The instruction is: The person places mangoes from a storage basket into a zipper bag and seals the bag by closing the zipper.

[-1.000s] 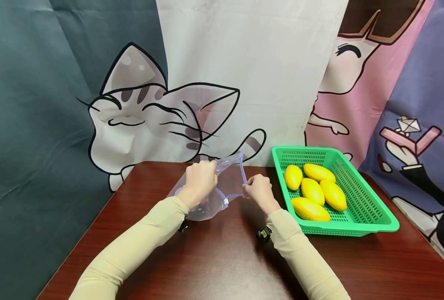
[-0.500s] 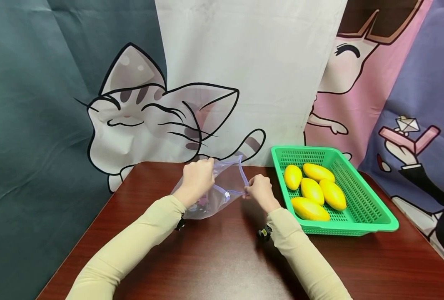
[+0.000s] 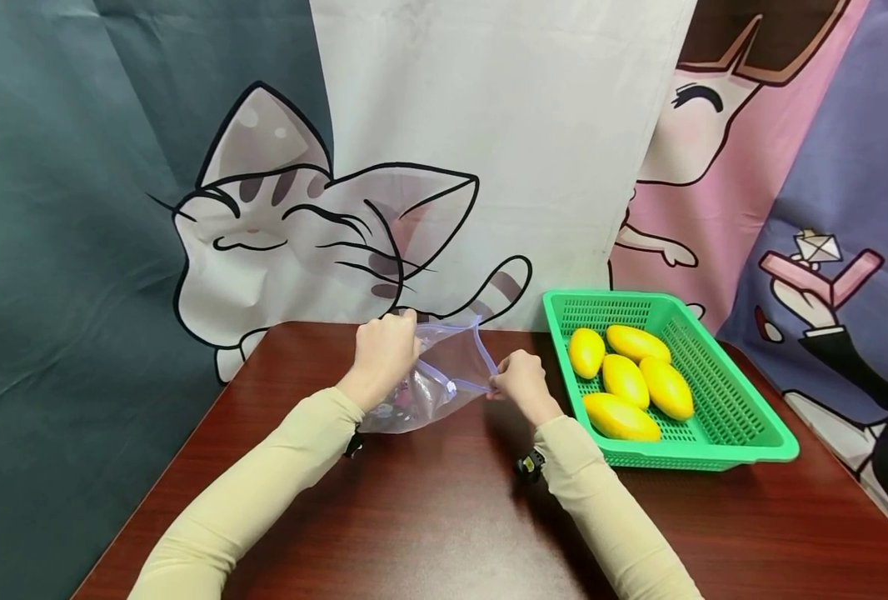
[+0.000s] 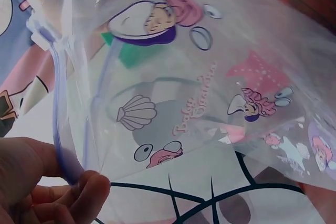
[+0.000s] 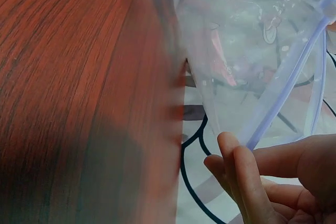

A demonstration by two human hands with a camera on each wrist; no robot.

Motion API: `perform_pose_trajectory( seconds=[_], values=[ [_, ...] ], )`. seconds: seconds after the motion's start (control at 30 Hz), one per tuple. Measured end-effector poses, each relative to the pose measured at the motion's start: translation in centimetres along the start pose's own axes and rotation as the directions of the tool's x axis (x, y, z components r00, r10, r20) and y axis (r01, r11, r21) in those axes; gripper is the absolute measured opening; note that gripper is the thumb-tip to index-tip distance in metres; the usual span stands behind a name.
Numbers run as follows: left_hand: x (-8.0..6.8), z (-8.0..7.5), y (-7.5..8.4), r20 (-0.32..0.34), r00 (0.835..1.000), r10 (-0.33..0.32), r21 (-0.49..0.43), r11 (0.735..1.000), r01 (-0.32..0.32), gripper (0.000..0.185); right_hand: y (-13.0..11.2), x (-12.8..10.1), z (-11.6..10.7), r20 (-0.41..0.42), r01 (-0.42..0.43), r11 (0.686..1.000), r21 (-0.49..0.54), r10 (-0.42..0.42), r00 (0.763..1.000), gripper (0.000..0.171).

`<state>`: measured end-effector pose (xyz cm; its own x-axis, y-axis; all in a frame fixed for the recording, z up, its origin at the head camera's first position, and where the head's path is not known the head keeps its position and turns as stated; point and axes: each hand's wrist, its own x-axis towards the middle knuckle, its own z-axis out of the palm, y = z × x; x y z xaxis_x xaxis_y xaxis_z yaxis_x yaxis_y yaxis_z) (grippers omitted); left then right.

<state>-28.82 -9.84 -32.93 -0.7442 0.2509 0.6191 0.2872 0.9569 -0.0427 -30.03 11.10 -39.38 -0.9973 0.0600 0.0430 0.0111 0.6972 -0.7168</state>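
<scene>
Here we see both hands on a clear zip bag point(image 3: 444, 375) held just above the far middle of the table point(image 3: 444, 517). Our left hand point(image 3: 382, 357) grips one side of the bag's mouth, fingers curled over the purple zip strip; in the left wrist view the fingertips point(image 4: 86, 192) pinch that strip against the film. Our right hand point(image 3: 521, 385) pinches the other side of the mouth at about 3 o'clock from the left hand, thumb and fingers point(image 5: 239, 174) closed on the strip. The two hands are apart, and the mouth gapes between them. A small white slider point(image 3: 451, 387) sits on the strip between the hands.

The bag is printed with cartoon mermaids, shells and bubbles. We see nothing inside it but its own print, though the film blurs the view.

At 3 o'clock from the right hand, near it but not touching, stands a green basket point(image 3: 751, 417). In it lie five yellow mangoes point(image 3: 624, 382), close together on its floor.

Behind the table, at 12 o'clock, hangs a backdrop with a cartoon cat point(image 3: 279, 233).
</scene>
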Motion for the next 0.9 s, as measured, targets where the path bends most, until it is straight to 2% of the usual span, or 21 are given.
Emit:
perform_pose_trajectory(
  seconds=[0.4, 0.63, 0.9],
  values=[
    [0.4, 0.3, 0.1, 0.012, 1.000, -0.017, -0.172, 0.985, 0.019, 0.009, -1.1, -0.2, -0.4, -0.003, 0.045, 0.996, 0.071, -0.045, 0.999, 0.011],
    [0.5, 0.2, 0.4, 0.028, 1.000, 0.009, -0.212, 0.977, -0.003, 0.010, -1.7, -0.3, -0.6, -0.005, 0.052, 0.996, 0.078, -0.052, 0.999, 0.015],
    [0.7, 0.1, 1.0, 0.125, 0.992, 0.000, -0.211, 0.977, 0.027, 0.011, -2.1, -0.2, -0.7, -0.022, 0.075, 0.995, 0.068, -0.073, 0.997, 0.016]
  ],
)
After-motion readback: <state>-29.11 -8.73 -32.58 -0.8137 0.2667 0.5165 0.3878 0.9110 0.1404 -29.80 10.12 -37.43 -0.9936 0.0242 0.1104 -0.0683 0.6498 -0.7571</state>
